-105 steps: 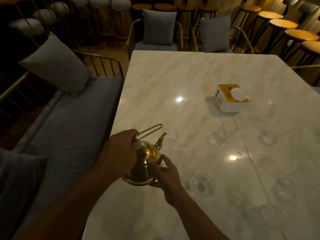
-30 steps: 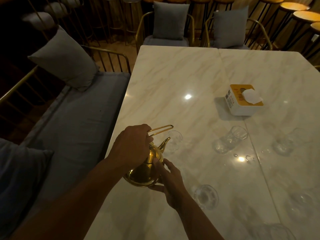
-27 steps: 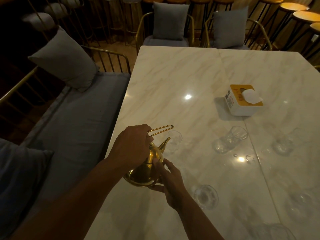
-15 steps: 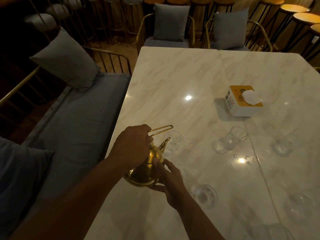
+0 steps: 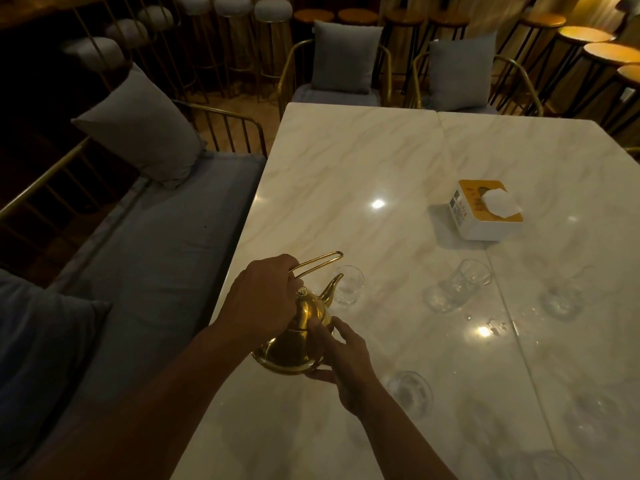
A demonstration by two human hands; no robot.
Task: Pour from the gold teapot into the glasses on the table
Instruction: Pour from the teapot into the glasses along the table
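Note:
The gold teapot (image 5: 298, 344) is tilted forward above the near left part of the marble table (image 5: 363, 168). My left hand (image 5: 261, 299) grips its wire handle from above. My right hand (image 5: 341, 358) rests its fingers against the pot's lower side and base. The spout hangs over the rim of a clear glass (image 5: 348, 285) just beyond it. Whether liquid is flowing cannot be made out. A second glass (image 5: 410, 391) stands right of my right wrist, and a third glass (image 5: 457, 285) stands further right.
A white and yellow tissue box (image 5: 485, 211) sits mid-table. More glasses stand dimly at the right, one glass (image 5: 561, 299) near the table seam. A grey bench with cushions (image 5: 138, 129) runs along the left edge; chairs and stools line the far side.
The teapot stays tilted over the same glass and both hands keep their hold. Only the camera view has shifted slightly.

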